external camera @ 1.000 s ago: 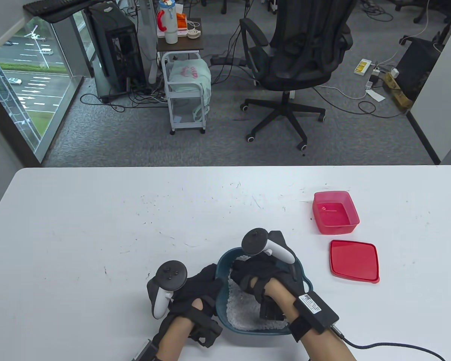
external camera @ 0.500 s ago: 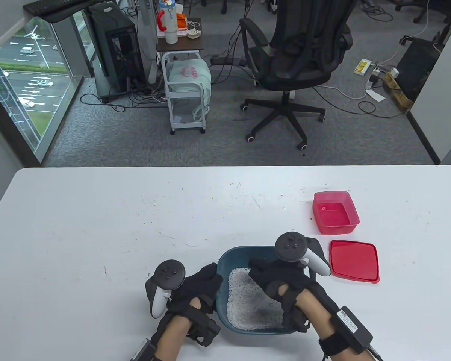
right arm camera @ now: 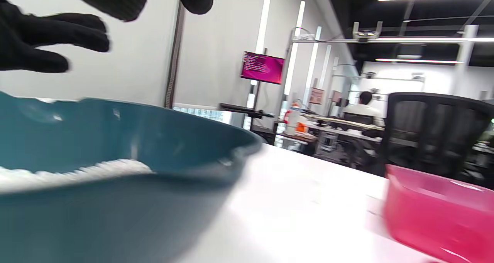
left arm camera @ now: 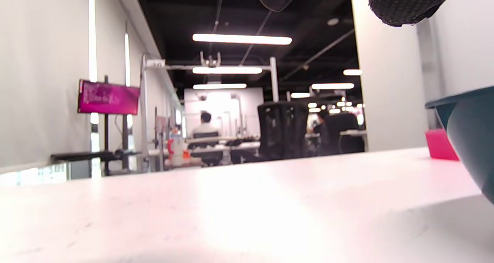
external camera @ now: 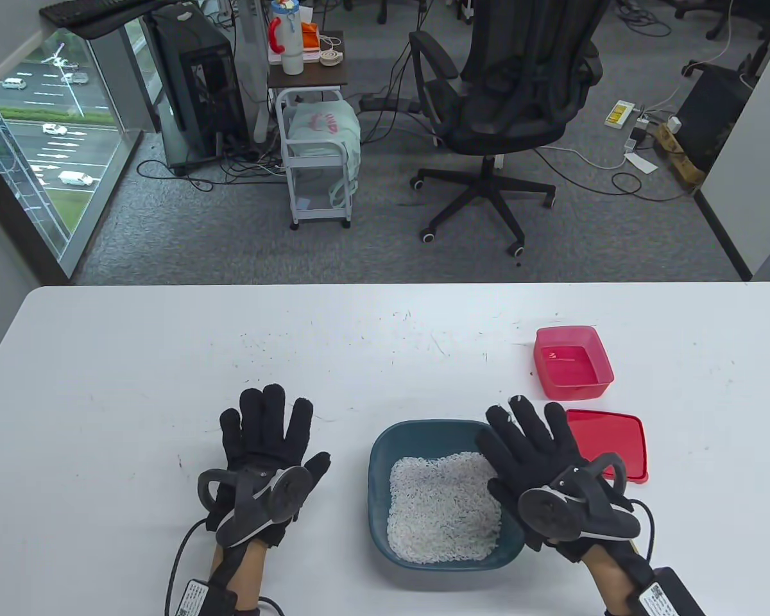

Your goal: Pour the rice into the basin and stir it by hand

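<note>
A dark teal basin [external camera: 385, 449] sits near the table's front edge, and white rice [external camera: 443, 507] covers its bottom. My left hand [external camera: 266, 430] lies flat on the table left of the basin, fingers straight and spread, holding nothing. On the other side, my right hand [external camera: 529, 436] is flat and spread over the basin's right rim, also holding nothing, with a few grains stuck to its fingertips. The right wrist view shows the basin [right arm camera: 115, 139] close up with rice [right arm camera: 77, 172] inside, while the left wrist view catches only the basin's outer wall [left arm camera: 469, 135].
A red container [external camera: 572, 362] stands open behind the right hand, and its red lid [external camera: 616, 443] lies flat beside that hand. The white table [external camera: 167, 359] stretches to the left and back. An office chair [external camera: 507, 96] and a small cart [external camera: 321, 160] stand on the floor beyond.
My right hand came out of the rice and moved right, flattening over the basin's right rim. My left hand let go of the basin's left rim and spread flat on the table.
</note>
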Available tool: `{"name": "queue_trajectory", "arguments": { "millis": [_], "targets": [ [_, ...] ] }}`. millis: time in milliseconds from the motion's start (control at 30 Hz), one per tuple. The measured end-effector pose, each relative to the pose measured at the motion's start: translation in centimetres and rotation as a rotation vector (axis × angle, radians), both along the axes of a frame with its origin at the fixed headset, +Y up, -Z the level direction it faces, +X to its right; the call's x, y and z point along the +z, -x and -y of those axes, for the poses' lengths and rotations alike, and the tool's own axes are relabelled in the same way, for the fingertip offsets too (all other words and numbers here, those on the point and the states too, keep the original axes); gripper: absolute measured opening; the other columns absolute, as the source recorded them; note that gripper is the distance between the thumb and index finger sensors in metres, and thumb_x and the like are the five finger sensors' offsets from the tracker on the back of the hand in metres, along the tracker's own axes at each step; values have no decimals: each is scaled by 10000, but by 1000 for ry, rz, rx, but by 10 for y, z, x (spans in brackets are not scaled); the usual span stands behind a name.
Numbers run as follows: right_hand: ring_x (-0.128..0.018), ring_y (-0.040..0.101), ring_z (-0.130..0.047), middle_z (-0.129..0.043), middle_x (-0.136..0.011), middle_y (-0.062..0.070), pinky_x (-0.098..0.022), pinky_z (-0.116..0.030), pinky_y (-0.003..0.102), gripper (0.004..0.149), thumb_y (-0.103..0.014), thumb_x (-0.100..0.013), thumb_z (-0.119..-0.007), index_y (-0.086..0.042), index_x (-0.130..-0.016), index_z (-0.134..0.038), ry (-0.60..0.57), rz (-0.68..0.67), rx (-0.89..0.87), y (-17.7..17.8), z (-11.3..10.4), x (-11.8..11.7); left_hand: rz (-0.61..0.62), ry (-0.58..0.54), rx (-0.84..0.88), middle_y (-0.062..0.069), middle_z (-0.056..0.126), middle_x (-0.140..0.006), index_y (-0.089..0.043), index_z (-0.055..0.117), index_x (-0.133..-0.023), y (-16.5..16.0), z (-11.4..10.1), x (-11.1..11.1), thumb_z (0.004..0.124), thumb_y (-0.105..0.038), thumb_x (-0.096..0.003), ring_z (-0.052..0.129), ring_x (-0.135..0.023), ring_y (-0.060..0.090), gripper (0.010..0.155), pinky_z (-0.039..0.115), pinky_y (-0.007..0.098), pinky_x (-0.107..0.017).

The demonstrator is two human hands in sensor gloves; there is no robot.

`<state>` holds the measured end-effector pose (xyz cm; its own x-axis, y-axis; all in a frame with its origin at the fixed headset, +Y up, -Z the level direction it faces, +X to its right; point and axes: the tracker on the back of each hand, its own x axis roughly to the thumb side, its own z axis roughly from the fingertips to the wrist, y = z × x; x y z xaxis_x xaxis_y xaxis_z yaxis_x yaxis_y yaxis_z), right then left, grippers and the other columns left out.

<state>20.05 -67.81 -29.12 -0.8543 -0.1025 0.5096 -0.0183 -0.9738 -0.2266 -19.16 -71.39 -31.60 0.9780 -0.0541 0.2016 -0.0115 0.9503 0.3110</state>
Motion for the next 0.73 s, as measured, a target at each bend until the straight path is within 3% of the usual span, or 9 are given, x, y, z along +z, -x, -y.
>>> {"name": "queue_trajectory", "arguments": {
  "millis": [267,733],
  "targets": [
    [-1004,445,-437,-488,-1099,118,-644,-425,746,687,-480,-375,-746,-212,-999,-644,96,209,-78,-67,33,-21,-4,156,-7,188,181,-1205,-276,455,-1159,0,28,-12,696,-701,-403,220,-1081,553,900,295,792,-709],
    [-995,451,-475,-505,-1092,124,-640,-452,740,680,-478,-378,-742,-209,-996,-648,128,254,-99,-79,40,-31,9,206,-20,192,207,-1210,-274,473,-1154,-7,39,-19,698,-693,-403,232,-1086,551,889,290,792,-714]
  ]
}}
